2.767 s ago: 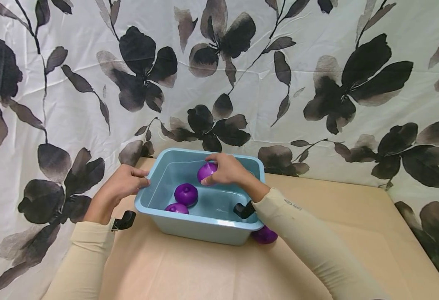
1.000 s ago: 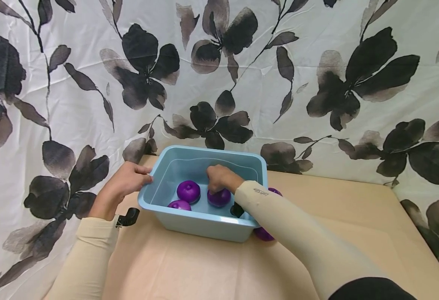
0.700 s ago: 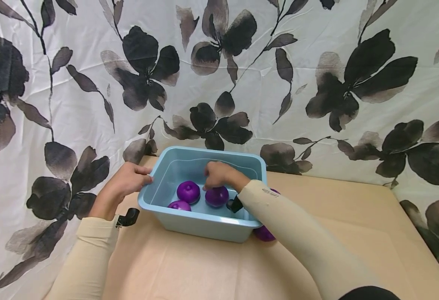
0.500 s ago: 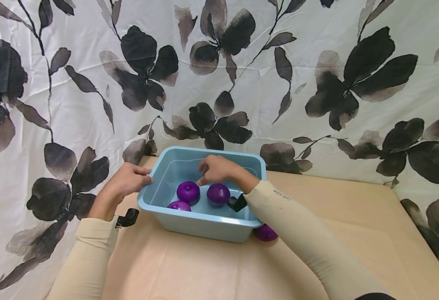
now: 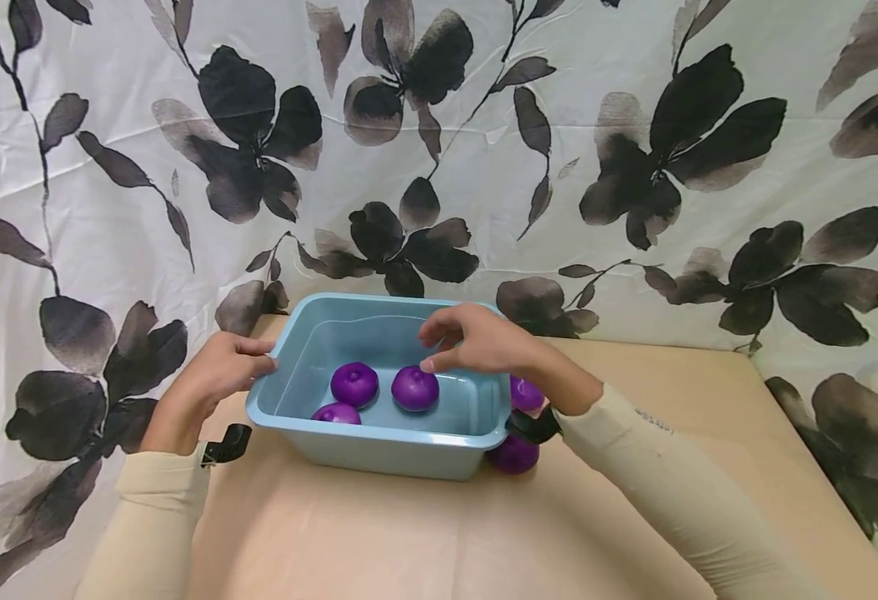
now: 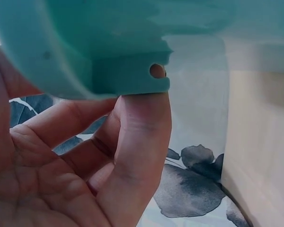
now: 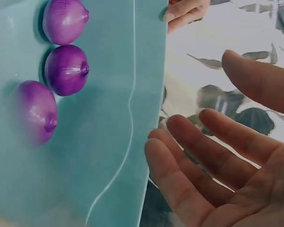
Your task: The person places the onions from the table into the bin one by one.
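Observation:
My left hand (image 5: 209, 372) grips the left end of a light blue plastic tub (image 5: 378, 436); in the left wrist view its fingers curl up under the tub's rim (image 6: 132, 80). Inside the tub rest three glossy purple onions: one (image 5: 414, 389) near the middle, another (image 5: 354, 385) to its left, and a third (image 5: 337, 413) partly hidden by the front wall. Above the tub's right half is my right hand (image 5: 479, 340), fingers loosely bent and holding nothing. The right wrist view shows its palm empty beside the onions (image 7: 66, 70).
Two more purple onions lie outside the tub against its right end, one (image 5: 526, 393) behind the other (image 5: 515, 455), both partly covered by the right wrist or its camera (image 5: 534, 425). A floral cloth (image 5: 544, 167) hangs behind the tan table surface (image 5: 378, 533).
The right hand lowered an onion into the middle of the tub and let it go, then rose and drew back to the right. The left hand stays on the rim.

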Available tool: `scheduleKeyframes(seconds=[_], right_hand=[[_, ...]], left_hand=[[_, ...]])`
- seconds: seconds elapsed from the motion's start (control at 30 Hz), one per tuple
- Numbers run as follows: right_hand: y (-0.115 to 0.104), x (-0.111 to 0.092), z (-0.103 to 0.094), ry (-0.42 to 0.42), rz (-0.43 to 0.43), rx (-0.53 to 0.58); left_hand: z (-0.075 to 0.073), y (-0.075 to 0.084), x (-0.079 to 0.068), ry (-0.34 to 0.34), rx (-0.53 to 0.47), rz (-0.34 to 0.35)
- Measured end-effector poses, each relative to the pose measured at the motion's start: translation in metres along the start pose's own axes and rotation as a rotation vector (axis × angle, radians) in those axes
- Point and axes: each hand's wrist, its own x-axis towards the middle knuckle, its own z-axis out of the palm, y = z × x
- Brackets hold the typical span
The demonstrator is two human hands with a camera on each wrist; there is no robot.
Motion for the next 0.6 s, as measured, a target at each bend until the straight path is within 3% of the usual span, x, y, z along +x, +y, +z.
scheduleKeyframes(seconds=[0.3,0.5,0.6], right_hand=[[0.027,-0.066,0.001,0.223,-0.038,0.05],[0.067,-0.094,0.011,0.359,-0.013,0.029],[0.091,-0.1,0.023,0.384,0.04,-0.012]], left_hand=[[-0.002,-0.006,-0.001,-0.019,-0.024,-0.004],[-0.001,-0.005,0.0,-0.009,-0.029,-0.002],[0.0,-0.003,0.002,-0.002,-0.032,-0.002]])
